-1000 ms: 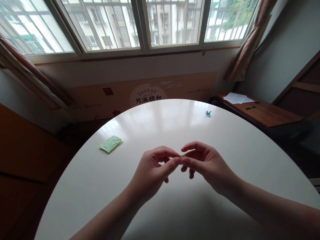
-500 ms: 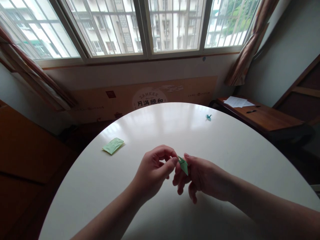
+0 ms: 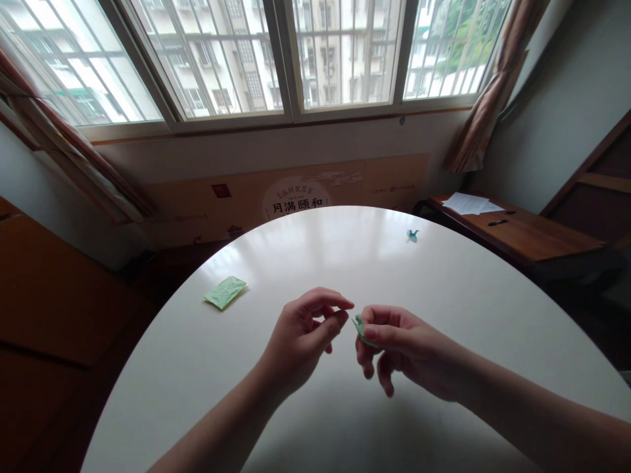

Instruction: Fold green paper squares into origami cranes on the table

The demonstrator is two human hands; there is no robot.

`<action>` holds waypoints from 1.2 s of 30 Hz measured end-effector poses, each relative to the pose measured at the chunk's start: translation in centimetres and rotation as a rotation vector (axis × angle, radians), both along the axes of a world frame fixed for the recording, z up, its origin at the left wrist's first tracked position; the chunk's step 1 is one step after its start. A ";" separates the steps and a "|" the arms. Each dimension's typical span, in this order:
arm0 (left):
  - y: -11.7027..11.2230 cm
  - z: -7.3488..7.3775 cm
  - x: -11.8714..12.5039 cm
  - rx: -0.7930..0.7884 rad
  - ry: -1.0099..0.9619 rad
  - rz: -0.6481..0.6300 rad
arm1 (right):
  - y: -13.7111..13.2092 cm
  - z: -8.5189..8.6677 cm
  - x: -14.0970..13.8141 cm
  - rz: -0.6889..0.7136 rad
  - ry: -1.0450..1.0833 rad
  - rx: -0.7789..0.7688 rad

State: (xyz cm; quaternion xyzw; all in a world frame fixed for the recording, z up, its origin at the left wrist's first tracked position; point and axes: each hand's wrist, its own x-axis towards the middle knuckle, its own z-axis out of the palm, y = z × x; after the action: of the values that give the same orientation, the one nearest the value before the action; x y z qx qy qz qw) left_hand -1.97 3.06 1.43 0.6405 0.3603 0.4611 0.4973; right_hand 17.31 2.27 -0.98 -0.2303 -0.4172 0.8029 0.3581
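Observation:
A small folded green paper piece [image 3: 359,326] is pinched between the thumb and forefinger of my right hand [image 3: 401,348], a little above the round white table [image 3: 444,295]. My left hand [image 3: 303,335] hovers just to the left of it. Its fingers are curled, and its thumb and forefinger are slightly apart with nothing between them. A narrow gap separates those fingertips from the paper.
A light green packet [image 3: 225,292] lies on the table's left side. A tiny teal paper crane [image 3: 412,234] stands at the far right. Beyond the table are a printed cardboard panel [image 3: 296,197], a wooden desk [image 3: 532,236] with white sheets [image 3: 468,202], and windows.
My left hand has let go of the green paper and opened slightly. My right hand has turned and now holds the piece alone, a little lower.

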 end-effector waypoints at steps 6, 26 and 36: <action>-0.1 0.6 0.0 -0.021 0.027 -0.040 | 0.0 0.3 0.1 -0.115 -0.085 0.138; -0.1 0.0 0.1 -0.372 -0.133 -0.250 | 0.0 0.1 0.3 0.006 -0.042 0.008; -0.1 -0.1 0.4 -0.372 -0.115 -0.214 | 0.1 -0.2 0.4 0.058 0.014 -0.031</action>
State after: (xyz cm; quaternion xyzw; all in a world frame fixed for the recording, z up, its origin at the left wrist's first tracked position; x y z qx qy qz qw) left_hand -1.60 2.98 1.29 0.5450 0.3400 0.3673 0.6727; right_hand 17.74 2.39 -1.20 -0.2181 -0.4088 0.8208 0.3341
